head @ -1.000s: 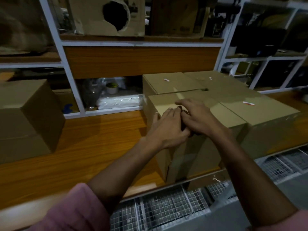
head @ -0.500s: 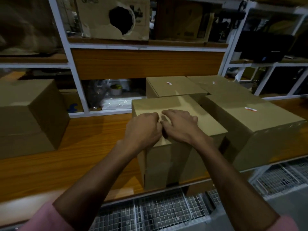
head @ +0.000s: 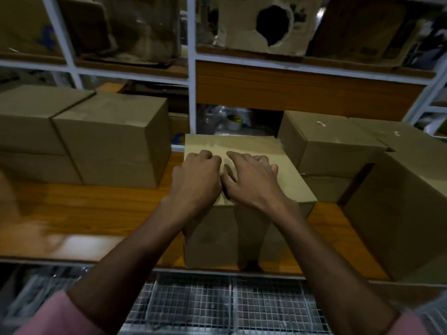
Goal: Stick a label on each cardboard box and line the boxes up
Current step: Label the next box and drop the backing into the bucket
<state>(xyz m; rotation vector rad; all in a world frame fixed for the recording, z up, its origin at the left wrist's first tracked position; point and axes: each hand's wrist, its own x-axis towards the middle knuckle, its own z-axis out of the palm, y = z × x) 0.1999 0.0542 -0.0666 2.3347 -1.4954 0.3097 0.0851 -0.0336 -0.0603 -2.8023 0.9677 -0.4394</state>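
Both my hands sit atop the centre box [head: 254,151], left hand [head: 197,177] curled, right hand [head: 251,180] flat with fingers spread; stiff, probably light cardboard, best gripped by its side walls.

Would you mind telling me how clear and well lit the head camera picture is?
Head view: dim and warm-toned; the shelf posts bow with wide-angle distortion; the left edge of the wooden shelf is smeared with blur and a pale glare patch; the hands, left and right, stay fairly sharp on the middle box.
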